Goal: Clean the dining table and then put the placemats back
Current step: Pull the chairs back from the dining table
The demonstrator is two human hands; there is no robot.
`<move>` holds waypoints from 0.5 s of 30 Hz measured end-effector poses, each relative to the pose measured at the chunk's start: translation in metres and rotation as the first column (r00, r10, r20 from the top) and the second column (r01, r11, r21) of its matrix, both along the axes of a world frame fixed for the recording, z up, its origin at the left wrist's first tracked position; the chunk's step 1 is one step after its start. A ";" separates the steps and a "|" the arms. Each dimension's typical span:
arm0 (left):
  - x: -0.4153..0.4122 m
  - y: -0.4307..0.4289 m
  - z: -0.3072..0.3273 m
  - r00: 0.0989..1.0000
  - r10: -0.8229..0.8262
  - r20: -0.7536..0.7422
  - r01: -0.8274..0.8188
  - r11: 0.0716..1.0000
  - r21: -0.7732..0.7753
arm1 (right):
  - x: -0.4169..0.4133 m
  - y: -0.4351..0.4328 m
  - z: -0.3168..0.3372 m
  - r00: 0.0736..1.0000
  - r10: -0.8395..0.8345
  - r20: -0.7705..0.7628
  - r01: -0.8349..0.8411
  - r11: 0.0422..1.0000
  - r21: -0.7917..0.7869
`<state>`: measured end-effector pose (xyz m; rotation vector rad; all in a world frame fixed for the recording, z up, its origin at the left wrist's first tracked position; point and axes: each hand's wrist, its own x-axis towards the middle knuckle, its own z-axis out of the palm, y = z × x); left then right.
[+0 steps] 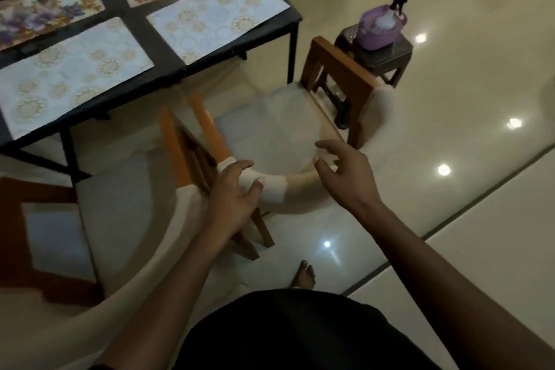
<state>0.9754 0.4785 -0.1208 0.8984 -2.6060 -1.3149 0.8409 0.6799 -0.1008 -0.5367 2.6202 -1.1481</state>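
On the glossy cream tiled floor (450,93), beside the black dining bench (136,27), we take hold of a cream-padded wooden chair (270,129).
The bench carries four rectangular mats, set apart from one another: two white gold-medallion placemats (75,72) along the near edge and two purple-floral placemats (45,16) behind them. Beyond the chair, a small dark stool (387,54) bears a purple plastic basket (380,34) with a white spray bottle (387,19) inside. Our left hand (234,195) curls fingers and thumb round the chair's curved padded back rail. Our right hand (345,174) hovers at that rail, fingers spread and loosely bent, holding nothing; we cannot tell whether it touches.
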 end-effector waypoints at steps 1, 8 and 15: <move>-0.012 0.006 0.002 1.000 -0.017 0.001 0.017 1.000 -0.001 | -0.008 0.011 0.000 1.000 -0.030 0.002 0.030 1.000 0.002; -0.114 0.040 0.001 0.979 -0.204 -0.014 0.204 0.978 0.044 | -0.068 0.069 -0.002 0.978 -0.201 0.052 0.202 0.979 -0.010; -0.224 0.092 0.020 0.930 -0.364 -0.058 0.366 0.929 0.046 | -0.131 0.119 -0.005 0.940 -0.330 0.083 0.332 0.943 -0.014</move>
